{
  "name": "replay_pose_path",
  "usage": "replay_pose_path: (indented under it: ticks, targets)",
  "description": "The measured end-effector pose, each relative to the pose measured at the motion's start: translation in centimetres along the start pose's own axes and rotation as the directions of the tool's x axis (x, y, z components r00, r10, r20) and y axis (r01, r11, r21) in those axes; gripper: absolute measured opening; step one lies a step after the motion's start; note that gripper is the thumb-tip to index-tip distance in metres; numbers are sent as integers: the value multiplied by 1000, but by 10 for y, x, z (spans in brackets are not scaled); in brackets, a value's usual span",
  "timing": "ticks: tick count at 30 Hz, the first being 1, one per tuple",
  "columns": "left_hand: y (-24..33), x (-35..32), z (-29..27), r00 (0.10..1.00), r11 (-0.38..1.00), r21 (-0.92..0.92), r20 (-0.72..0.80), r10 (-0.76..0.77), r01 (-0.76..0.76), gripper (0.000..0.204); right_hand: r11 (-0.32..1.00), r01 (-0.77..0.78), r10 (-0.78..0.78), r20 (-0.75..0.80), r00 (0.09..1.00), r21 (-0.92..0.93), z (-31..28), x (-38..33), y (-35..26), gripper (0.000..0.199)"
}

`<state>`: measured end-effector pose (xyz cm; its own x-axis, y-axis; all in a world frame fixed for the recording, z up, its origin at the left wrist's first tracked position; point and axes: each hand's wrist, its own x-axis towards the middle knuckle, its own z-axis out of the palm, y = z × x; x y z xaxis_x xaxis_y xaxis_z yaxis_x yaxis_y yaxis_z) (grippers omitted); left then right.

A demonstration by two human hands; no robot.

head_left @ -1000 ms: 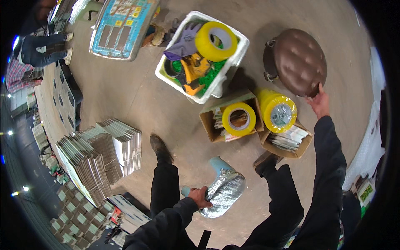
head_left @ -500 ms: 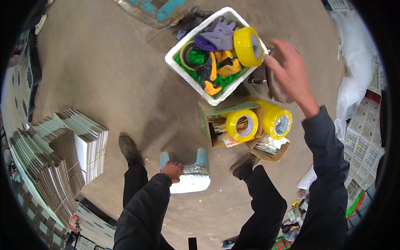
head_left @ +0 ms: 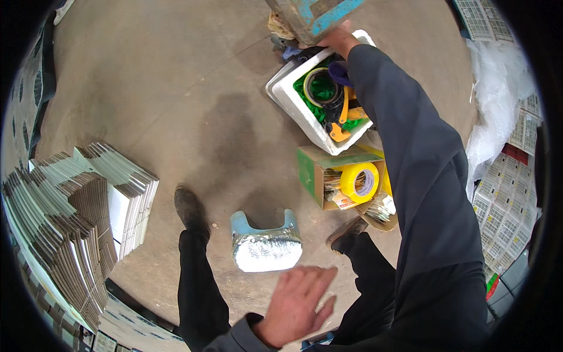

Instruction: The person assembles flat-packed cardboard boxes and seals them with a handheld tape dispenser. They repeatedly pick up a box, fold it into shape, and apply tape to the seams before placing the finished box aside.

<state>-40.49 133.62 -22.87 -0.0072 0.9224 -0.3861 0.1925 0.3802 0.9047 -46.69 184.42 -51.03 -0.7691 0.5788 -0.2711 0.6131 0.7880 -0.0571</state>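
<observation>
At the far edge, my right hand (head_left: pixel 341 41) grips the near edge of a worn grey thing with light-blue patches (head_left: pixel 319 20); its full shape is cut off. Under that arm stands a white foam box (head_left: pixel 305 120) holding a dark roll of tape (head_left: pixel 321 86), yellow-and-black hand tools (head_left: pixel 340 130), green shreds and a purple glove (head_left: pixel 339 73). My left hand (head_left: pixel 299 302) hovers empty, fingers stretched out, nearer than a small light-blue stool (head_left: pixel 264 226) with a silver-white covered seat.
A cardboard box (head_left: pixel 311 176) with papers and a yellow tape roll (head_left: pixel 359 183) stands by my right foot. Flattened cartons (head_left: pixel 88 205) are stacked at the left. Bubble wrap (head_left: pixel 495 88) and patterned sheets (head_left: pixel 504 199) lie at the right.
My left hand has let go of the small stool and drawn back. My right hand has reached far forward and taken hold of the grey-and-blue thing, which has shifted right over the foam box's far corner.
</observation>
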Motion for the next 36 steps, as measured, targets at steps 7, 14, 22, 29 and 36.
replay_pose_path:
  ticks: [7,14,22,29,36]
  targets:
    - [-71,6,0,949,978,-110,-243,-201,179,41,990,134,-142,-328,934,-47,34,0,12,40]
    - [-88,39,-32,860,912,-347,-375,-347,217,53,845,-69,94,-19,995,530,-105,-145,-45,31]
    - [-77,51,-58,837,993,-97,-547,-1,-63,93,186,-554,-264,585,767,811,-154,-287,-160,31]
    - [-83,32,-50,832,685,-709,-272,-484,167,30,112,-546,-320,551,771,830,-112,-235,-157,23]
    - [-96,20,-71,753,588,-790,-280,-596,172,24,-232,-141,455,236,859,962,-64,-107,-118,20]
